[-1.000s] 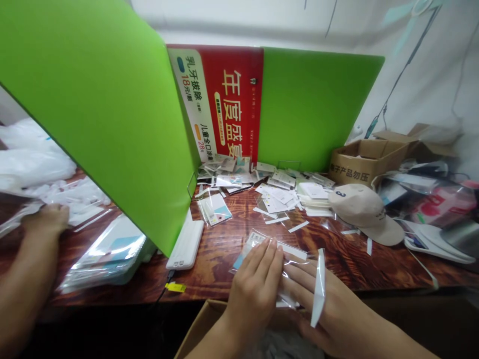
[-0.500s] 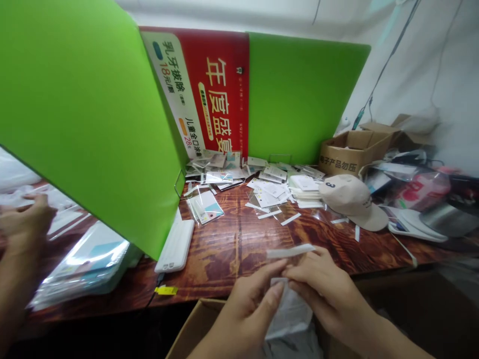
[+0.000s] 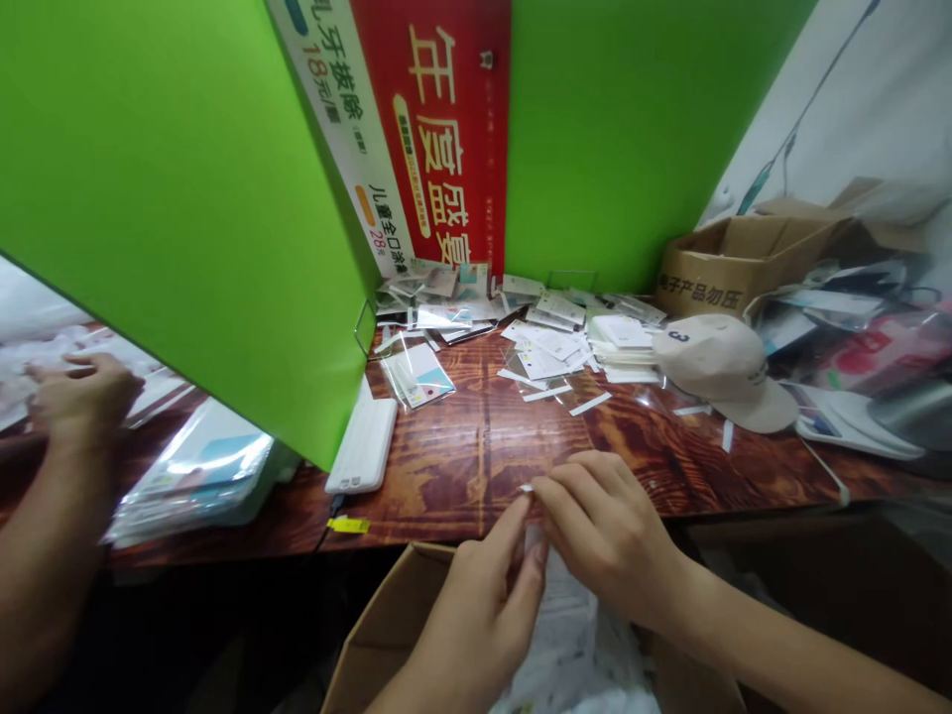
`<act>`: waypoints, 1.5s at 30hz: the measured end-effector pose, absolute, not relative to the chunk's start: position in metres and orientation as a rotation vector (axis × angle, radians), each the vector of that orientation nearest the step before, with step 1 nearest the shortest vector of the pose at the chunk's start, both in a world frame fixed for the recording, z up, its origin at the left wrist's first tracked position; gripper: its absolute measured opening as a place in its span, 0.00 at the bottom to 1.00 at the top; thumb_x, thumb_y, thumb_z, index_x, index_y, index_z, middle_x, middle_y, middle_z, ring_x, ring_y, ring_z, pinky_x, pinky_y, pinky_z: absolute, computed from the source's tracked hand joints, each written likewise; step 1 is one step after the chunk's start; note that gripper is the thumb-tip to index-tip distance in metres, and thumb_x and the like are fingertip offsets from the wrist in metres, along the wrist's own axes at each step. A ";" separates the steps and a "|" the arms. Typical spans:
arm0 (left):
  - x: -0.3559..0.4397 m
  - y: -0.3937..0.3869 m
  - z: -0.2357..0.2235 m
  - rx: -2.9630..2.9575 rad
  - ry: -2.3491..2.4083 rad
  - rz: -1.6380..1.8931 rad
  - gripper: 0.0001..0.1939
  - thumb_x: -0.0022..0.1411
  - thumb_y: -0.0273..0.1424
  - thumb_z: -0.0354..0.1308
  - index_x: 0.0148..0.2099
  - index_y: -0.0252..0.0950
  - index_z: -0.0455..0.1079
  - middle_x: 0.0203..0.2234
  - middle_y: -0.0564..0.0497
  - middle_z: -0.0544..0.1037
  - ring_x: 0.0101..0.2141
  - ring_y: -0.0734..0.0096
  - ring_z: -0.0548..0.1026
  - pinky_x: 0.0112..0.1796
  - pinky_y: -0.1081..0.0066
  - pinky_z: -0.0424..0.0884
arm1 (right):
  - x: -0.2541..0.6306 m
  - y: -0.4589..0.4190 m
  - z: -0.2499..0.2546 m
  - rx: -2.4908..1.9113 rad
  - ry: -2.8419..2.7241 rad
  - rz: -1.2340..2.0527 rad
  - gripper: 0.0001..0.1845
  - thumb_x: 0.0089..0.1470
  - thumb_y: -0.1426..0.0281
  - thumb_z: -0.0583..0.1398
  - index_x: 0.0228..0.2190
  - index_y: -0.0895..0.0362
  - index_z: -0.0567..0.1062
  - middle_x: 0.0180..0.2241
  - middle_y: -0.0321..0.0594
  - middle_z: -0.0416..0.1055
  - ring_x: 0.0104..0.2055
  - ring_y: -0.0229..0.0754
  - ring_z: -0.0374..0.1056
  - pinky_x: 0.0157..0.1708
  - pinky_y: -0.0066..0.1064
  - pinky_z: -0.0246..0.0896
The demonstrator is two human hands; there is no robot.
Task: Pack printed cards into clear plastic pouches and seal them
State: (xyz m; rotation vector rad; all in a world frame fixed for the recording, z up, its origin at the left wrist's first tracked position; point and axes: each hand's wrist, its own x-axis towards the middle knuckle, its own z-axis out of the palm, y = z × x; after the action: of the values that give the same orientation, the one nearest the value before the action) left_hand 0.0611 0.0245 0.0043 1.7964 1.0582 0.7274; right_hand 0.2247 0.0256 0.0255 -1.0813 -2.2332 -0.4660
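My left hand [image 3: 491,590] is closed, its thumb and forefinger pinching the edge of a clear plastic packet [image 3: 534,540] that my fingers mostly cover. My right hand [image 3: 606,526] meets it at the fingertips, fingers curled and closed. A small white end of a strip [image 3: 527,488] pokes out between the fingertips; the rest of it is hidden. Both hands are above an open cardboard box [image 3: 379,605], which holds a heap of clear plastic packets [image 3: 572,635].
Flat sleeved cards [image 3: 420,377] and loose white strips [image 3: 591,404] lie across the wooden table [image 3: 461,466]. A cap [image 3: 725,367] sits right of them, a white power bank [image 3: 363,446] left. Green panels [image 3: 595,129] stand behind. Another person's hand [image 3: 85,397] is beyond the left panel.
My hands have come together at the fingertips. The long white strip seen by my right hand now shows only as a small end. The view has tilted downward.
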 end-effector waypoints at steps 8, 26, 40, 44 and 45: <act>0.037 0.001 -0.003 1.678 1.103 0.663 0.20 0.68 0.38 0.50 0.56 0.38 0.73 0.27 0.50 0.81 0.29 0.66 0.78 0.32 0.75 0.71 | 0.254 0.040 0.003 -1.358 -1.759 -0.096 0.10 0.62 0.73 0.53 0.29 0.55 0.70 0.27 0.39 0.69 0.30 0.43 0.64 0.32 0.34 0.61; -0.004 0.000 0.002 0.558 1.268 0.948 0.24 0.46 0.41 0.75 0.43 0.37 0.74 0.24 0.52 0.82 0.24 0.68 0.79 0.26 0.75 0.76 | 0.241 -0.025 -0.018 -1.361 -2.096 1.159 0.10 0.63 0.68 0.56 0.37 0.56 0.77 0.34 0.42 0.77 0.37 0.44 0.72 0.38 0.34 0.66; 0.001 -0.013 0.002 0.385 1.089 0.816 0.16 0.44 0.36 0.76 0.34 0.38 0.77 0.22 0.51 0.82 0.24 0.69 0.78 0.25 0.76 0.73 | 0.212 -0.002 -0.022 -1.041 -0.886 1.822 0.05 0.44 0.71 0.66 0.28 0.55 0.83 0.22 0.33 0.74 0.24 0.33 0.65 0.27 0.25 0.62; 0.001 -0.013 0.009 0.408 1.063 0.800 0.14 0.44 0.36 0.76 0.30 0.38 0.76 0.19 0.54 0.79 0.21 0.73 0.74 0.23 0.79 0.69 | 0.218 -0.007 -0.023 -1.018 -0.886 1.836 0.10 0.44 0.75 0.62 0.28 0.53 0.84 0.24 0.34 0.76 0.25 0.33 0.67 0.28 0.24 0.62; 0.001 -0.014 0.010 0.421 1.066 0.800 0.14 0.44 0.36 0.76 0.29 0.38 0.76 0.18 0.55 0.78 0.21 0.74 0.74 0.22 0.79 0.69 | 0.219 -0.008 -0.023 -1.006 -0.914 1.827 0.11 0.46 0.75 0.61 0.29 0.54 0.84 0.24 0.35 0.76 0.26 0.34 0.68 0.29 0.25 0.62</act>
State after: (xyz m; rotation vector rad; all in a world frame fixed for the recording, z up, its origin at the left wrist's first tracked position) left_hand 0.0014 -0.0137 0.0098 0.4208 1.0661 0.8002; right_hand 0.2195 -0.0081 -0.0228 -1.0058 -0.9139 1.8273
